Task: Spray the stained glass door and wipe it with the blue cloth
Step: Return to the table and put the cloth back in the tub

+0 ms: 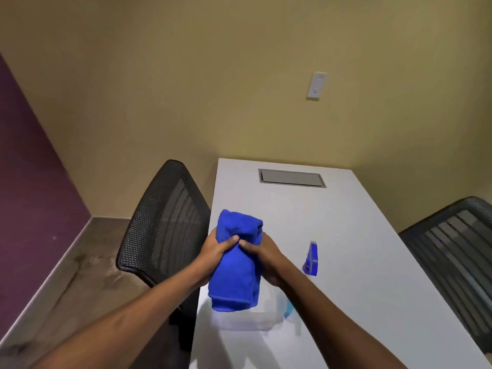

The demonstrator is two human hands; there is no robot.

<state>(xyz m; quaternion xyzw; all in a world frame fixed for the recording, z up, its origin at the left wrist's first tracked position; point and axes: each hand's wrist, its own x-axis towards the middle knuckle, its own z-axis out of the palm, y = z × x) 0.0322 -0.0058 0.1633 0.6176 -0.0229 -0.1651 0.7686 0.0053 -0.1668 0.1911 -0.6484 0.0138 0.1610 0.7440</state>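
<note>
A folded blue cloth point(235, 265) hangs between both hands above the left edge of a white table point(346, 249). My left hand point(217, 251) grips its left side and my right hand point(266, 258) grips its right side, thumbs meeting on top. A spray bottle with a blue trigger head point(311, 259) stands on the table just right of my right hand; its clear body is partly hidden behind my right forearm. No glass door is in view.
A black mesh chair point(165, 222) stands at the table's left side, another point(458, 249) at the right. A grey cable hatch point(291, 178) sits at the table's far end. A yellow wall with a white switch point(316, 85) lies ahead, a purple wall to the left.
</note>
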